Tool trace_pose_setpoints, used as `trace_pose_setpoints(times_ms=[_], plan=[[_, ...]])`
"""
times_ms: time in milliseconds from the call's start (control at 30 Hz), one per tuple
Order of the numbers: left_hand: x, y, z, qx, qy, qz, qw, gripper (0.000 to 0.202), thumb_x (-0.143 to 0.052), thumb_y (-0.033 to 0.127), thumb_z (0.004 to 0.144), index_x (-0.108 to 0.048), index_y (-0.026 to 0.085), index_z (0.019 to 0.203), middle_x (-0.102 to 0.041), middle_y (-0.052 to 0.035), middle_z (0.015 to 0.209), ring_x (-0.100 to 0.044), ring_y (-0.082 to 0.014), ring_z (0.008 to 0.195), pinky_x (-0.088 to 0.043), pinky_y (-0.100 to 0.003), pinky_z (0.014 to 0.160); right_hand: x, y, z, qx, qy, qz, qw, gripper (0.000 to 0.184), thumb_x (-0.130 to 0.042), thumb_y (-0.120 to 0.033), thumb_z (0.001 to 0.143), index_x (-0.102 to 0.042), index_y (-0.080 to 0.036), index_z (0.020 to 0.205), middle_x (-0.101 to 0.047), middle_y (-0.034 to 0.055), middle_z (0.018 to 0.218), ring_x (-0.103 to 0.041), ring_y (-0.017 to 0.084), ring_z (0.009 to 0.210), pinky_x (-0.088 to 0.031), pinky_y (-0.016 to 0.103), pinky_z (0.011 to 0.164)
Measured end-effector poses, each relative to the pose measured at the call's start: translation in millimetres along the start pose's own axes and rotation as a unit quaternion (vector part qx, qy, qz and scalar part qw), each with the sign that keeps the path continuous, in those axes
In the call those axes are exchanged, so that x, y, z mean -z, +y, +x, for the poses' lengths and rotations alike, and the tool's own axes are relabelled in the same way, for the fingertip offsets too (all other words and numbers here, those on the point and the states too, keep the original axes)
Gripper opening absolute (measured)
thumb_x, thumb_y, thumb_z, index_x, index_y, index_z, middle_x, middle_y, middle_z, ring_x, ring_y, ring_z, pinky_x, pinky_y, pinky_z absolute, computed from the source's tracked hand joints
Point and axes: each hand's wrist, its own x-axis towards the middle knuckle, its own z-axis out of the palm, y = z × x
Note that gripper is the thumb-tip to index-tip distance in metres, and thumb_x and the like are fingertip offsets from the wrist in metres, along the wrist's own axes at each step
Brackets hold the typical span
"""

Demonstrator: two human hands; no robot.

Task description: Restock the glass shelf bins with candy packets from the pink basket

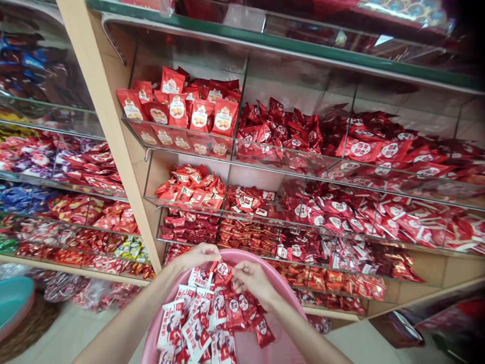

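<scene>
Head view: my left hand (195,256) and right hand (253,283) pinch one red foil packet (223,271) above one pink plastic basin (291,323).

A small red packet (223,270) with a white round label sits tilted between the left hand (195,256) and the right hand (252,280), pinched by the right hand's fingers. Below it, a round pink plastic basin (242,257) holds a jumbled heap of sealed snack packets (200,323), some white with red print, others red with white circles, lying at mixed angles. One dark red packet (264,332) lies at the heap's right edge, on the basin's bare pink floor.
</scene>
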Motion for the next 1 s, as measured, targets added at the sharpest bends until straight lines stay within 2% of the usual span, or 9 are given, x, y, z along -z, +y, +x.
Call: trace_pose_setpoints(times_ms=[133, 233, 300, 367, 467, 633, 767, 900, 1000], plan=[[-2.7, 5, 5, -0.007, -0.001, 0.002, 1.0, 0.034, -0.067, 0.048, 0.07, -0.065, 0.014, 0.077, -0.059, 0.0035, 0.064, -0.05, -0.0082, 0.059, -0.039, -0.021, 0.06, 2, -16, 7, -0.012, -0.019, -0.085, 0.996, 0.037, -0.063, -0.055, 0.069, -0.059, -0.019, 0.077, -0.054, -0.0049, 0.047, -0.049, 0.01, 0.037, -0.036, 0.021, 0.038], [-7.9, 8, 7, -0.009, -0.004, 0.003, 1.0, 0.032, -0.067, 0.046, 0.07, -0.066, 0.014, 0.075, -0.059, 0.0034, 0.065, -0.049, -0.0079, 0.061, -0.038, -0.021, 0.061, -2, -23, 17, 0.051, -0.021, -0.157, 0.986, 0.029, -0.065, -0.046, 0.068, -0.06, -0.018, 0.063, -0.049, -0.006, 0.045, -0.04, 0.007, 0.036, -0.027, 0.021, 0.039], [-12.4, 11, 8, -0.011, -0.009, -0.005, 1.0, 0.031, -0.067, 0.045, 0.07, -0.066, 0.014, 0.075, -0.06, 0.003, 0.066, -0.05, -0.008, 0.062, -0.039, -0.021, 0.063, -4, -23, 23, 0.088, -0.012, -0.173, 0.981, 0.028, -0.068, -0.037, 0.065, -0.056, -0.016, 0.051, -0.047, -0.0059, 0.046, -0.036, 0.005, 0.041, -0.026, 0.021, 0.042], [-16.8, 12, 7, -0.01, -0.012, -0.009, 1.0, 0.032, -0.066, 0.045, 0.071, -0.066, 0.014, 0.076, -0.06, 0.0028, 0.067, -0.05, -0.0082, 0.062, -0.039, -0.021, 0.063, -3, -20, 23, 0.094, -0.004, -0.174, 0.98, 0.026, -0.068, -0.033, 0.064, -0.055, -0.015, 0.049, -0.047, -0.0058, 0.046, -0.035, 0.005, 0.044, -0.026, 0.021, 0.045], [-21.4, 13, 6, -0.008, -0.008, 0.001, 1.0, 0.035, -0.063, 0.049, 0.074, -0.066, 0.014, 0.078, -0.062, 0.0016, 0.07, -0.051, -0.0096, 0.065, -0.039, -0.021, 0.064, 13, -16, 11, 0.094, 0.01, -0.157, 0.983, 0.027, -0.066, -0.038, 0.066, -0.056, -0.015, 0.055, -0.05, -0.0052, 0.05, -0.038, 0.006, 0.047, -0.03, 0.021, 0.047], [-21.4, 14, 0, 0.024, 0.002, 0.015, 1.0, 0.041, -0.059, 0.055, 0.074, -0.069, 0.015, 0.079, -0.065, -0.0008, 0.076, -0.054, -0.0118, 0.07, -0.04, -0.021, 0.067, 61, -6, -29, 0.121, 0.063, -0.185, 0.973, 0.032, -0.061, -0.046, 0.072, -0.052, -0.018, 0.059, -0.05, -0.0039, 0.053, -0.043, 0.009, 0.051, -0.033, 0.023, 0.052], [-19.7, 18, -5, 0.032, 0.012, 0.021, 0.999, 0.043, -0.058, 0.057, 0.074, -0.07, 0.016, 0.077, -0.067, -0.0007, 0.076, -0.055, -0.0131, 0.071, -0.04, -0.022, 0.068, 81, 15, -52, 0.096, 0.109, -0.328, 0.933, 0.029, -0.054, -0.039, 0.076, -0.046, -0.02, 0.056, -0.045, -0.0041, 0.05, -0.04, 0.011, 0.049, -0.029, 0.025, 0.051], [-19.4, 21, -6, 0.031, 0.01, 0.027, 0.999, 0.042, -0.056, 0.056, 0.075, -0.07, 0.016, 0.077, -0.068, -0.0005, 0.076, -0.057, -0.0144, 0.074, -0.04, -0.022, 0.07, 72, 29, -61, 0.053, 0.129, -0.49, 0.86, 0.023, -0.052, -0.026, 0.076, -0.046, -0.021, 0.055, -0.048, -0.0025, 0.052, -0.043, 0.013, 0.052, -0.025, 0.026, 0.052], [-18.5, 17, -5, 0.024, 0.011, 0.023, 0.999, 0.041, -0.056, 0.055, 0.075, -0.07, 0.016, 0.075, -0.068, -0.0008, 0.076, -0.057, -0.0143, 0.074, -0.04, -0.022, 0.071, 62, 30, -63, 0.015, 0.109, -0.565, 0.818, 0.016, -0.047, -0.021, 0.08, -0.055, -0.019, 0.067, -0.061, 0.0039, 0.063, -0.055, 0.017, 0.062, -0.03, 0.027, 0.056]])
